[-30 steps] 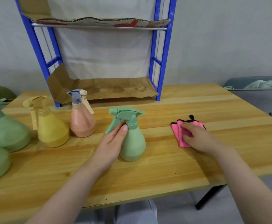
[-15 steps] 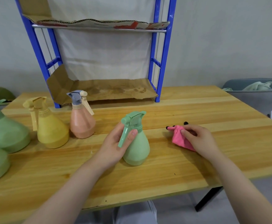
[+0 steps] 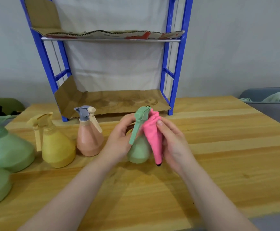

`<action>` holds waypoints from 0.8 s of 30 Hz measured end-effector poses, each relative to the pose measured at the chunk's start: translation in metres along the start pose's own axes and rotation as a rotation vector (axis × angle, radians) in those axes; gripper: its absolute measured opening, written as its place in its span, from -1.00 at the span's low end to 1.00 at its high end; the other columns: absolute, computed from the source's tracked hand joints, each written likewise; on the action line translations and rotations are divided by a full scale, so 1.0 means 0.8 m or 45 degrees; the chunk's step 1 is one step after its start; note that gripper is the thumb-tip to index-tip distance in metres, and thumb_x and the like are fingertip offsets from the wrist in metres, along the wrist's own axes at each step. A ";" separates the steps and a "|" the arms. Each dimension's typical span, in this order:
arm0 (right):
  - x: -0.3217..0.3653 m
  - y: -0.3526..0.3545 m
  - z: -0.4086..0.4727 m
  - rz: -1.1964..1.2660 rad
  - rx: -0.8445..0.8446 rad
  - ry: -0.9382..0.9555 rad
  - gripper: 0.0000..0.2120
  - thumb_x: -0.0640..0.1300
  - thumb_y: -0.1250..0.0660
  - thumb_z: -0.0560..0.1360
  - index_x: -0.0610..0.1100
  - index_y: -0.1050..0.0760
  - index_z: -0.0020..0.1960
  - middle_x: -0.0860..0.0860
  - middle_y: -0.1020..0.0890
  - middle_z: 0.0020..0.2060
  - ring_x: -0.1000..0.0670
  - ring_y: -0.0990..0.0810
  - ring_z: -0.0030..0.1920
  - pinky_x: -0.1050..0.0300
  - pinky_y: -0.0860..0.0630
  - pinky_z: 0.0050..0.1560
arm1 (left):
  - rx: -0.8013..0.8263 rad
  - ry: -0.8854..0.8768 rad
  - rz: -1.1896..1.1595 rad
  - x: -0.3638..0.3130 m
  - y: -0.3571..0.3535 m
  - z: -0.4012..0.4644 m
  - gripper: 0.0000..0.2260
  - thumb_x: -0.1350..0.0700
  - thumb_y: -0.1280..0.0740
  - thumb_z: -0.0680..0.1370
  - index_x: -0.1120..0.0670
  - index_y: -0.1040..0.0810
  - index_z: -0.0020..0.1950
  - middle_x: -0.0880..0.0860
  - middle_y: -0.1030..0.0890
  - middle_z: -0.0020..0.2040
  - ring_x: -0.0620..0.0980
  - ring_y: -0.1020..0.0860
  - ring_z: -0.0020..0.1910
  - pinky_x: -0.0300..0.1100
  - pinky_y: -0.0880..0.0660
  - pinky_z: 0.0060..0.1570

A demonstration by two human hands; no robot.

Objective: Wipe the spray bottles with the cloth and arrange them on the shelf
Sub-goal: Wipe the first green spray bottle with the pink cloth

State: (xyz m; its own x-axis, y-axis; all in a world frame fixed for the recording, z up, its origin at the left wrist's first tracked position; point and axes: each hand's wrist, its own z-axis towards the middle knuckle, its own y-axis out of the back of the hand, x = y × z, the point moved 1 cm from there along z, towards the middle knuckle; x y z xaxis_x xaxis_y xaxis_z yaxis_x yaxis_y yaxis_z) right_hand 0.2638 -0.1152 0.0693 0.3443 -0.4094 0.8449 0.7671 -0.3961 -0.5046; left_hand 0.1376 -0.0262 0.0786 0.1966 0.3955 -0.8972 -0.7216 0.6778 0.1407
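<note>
You are holding the small green spray bottle (image 3: 138, 151) lifted above the middle of the table (image 3: 227, 147), your left hand (image 3: 119, 135) curling around its neck below the trigger. Your right hand (image 3: 172, 144) is pinching the pink cloth (image 3: 152, 137) against the bottle's right side, fingers closed on the fabric. Gripping only the neck, you are risking the bottle twisting or slipping as you are rubbing, and dropping onto the peach bottle (image 3: 89, 139) nearby.

shelf (image 3: 177, 64) – table (image 3: 219, 155) rear | bottles (image 3: 57, 147) – left | held bottle (image 3: 138, 150) – centre, cloth (image 3: 153, 139) on its right
</note>
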 end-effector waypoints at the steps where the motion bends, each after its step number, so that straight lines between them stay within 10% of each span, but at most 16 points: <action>1: -0.004 -0.007 0.009 -0.083 0.033 0.069 -0.82 -0.21 -0.35 0.50 -0.15 -0.63 0.08 -0.05 -0.70 0.10 -0.04 -0.64 0.18 0.09 -0.55 0.22 | -0.040 0.008 -0.046 0.005 0.001 0.007 -0.76 0.09 -0.35 0.60 -0.13 -0.59 0.25 0.00 -0.57 0.29 -0.03 -0.51 0.32 0.07 -0.41 0.35; 12: -0.047 -0.007 0.052 -0.973 0.352 0.380 -0.45 -0.05 -0.30 0.59 -0.04 -0.26 0.54 0.12 -0.45 0.42 0.16 -0.39 0.43 0.12 -0.36 0.42 | -0.287 0.068 -0.183 0.042 0.013 0.024 -0.69 0.12 -0.43 0.52 -0.17 -0.60 0.22 0.02 -0.49 0.37 -0.04 -0.47 0.36 0.05 -0.44 0.35; 24: -0.067 -0.005 0.049 -1.085 0.444 0.401 -0.53 0.03 -0.24 0.58 0.12 -0.27 0.47 0.15 -0.57 0.26 0.10 -0.56 0.25 0.11 -0.52 0.21 | -0.328 0.044 -0.233 0.049 0.020 0.021 -0.75 -0.01 -0.38 0.52 -0.14 -0.63 0.20 0.07 -0.49 0.36 0.02 -0.45 0.38 0.11 -0.36 0.41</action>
State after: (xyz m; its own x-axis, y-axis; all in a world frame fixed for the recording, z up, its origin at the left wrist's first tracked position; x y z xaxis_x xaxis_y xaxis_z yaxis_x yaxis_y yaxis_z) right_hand 0.2636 -0.0597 0.0327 -0.5223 -0.3197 0.7905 0.8269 -0.4165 0.3779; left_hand 0.1450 0.0104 0.0526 0.3193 0.2571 -0.9121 -0.8214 0.5550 -0.1312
